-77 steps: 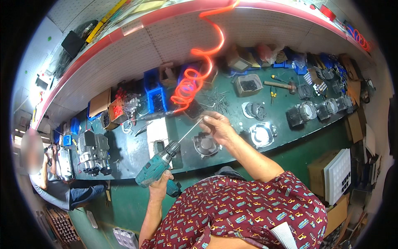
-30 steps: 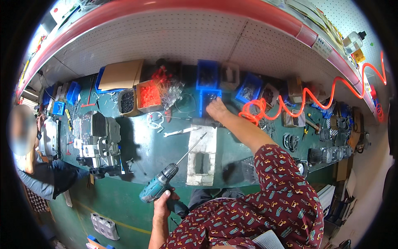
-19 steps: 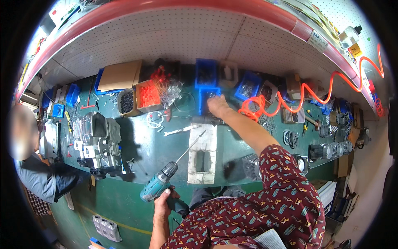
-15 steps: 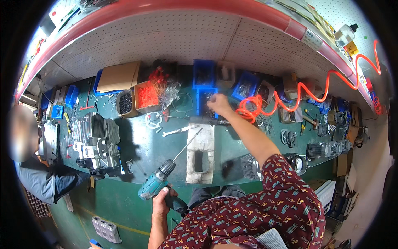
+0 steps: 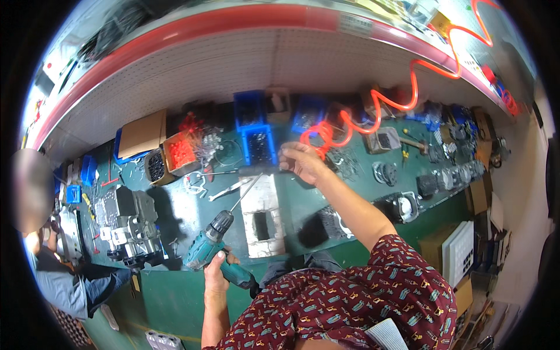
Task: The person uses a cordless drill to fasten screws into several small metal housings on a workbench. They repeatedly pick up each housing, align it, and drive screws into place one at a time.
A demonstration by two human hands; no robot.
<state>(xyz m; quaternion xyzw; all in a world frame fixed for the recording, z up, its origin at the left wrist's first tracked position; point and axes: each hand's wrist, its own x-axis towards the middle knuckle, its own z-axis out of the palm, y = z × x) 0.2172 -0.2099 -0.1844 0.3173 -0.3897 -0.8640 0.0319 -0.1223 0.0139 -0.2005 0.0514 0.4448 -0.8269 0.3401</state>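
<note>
My left hand (image 5: 217, 270) is wrapped round the grip of a teal and black cordless drill (image 5: 204, 248). The drill's long thin bit points up and away, its tip over the upper part of a worn whitish pad (image 5: 256, 198) with a rectangular opening. My right hand (image 5: 303, 162) hovers just right of a blue bin (image 5: 245, 153) of small dark fasteners, its fingers curled together; whatever they pinch is too small to make out. Left of the pad lies a silver wrench (image 5: 227, 189).
A grey finned metal housing (image 5: 127, 213) stands left on the green bench, near another person (image 5: 67, 280). An orange coiled hose (image 5: 376, 111) hangs at right. Behind are an orange-filled box (image 5: 181, 153) and more bins. Metal parts (image 5: 402, 205) line the right edge.
My right hand has come out of the blue bin to its right side, fingers curled. The view has shifted, so the bench appears further left. The drill stays in my left hand.
</note>
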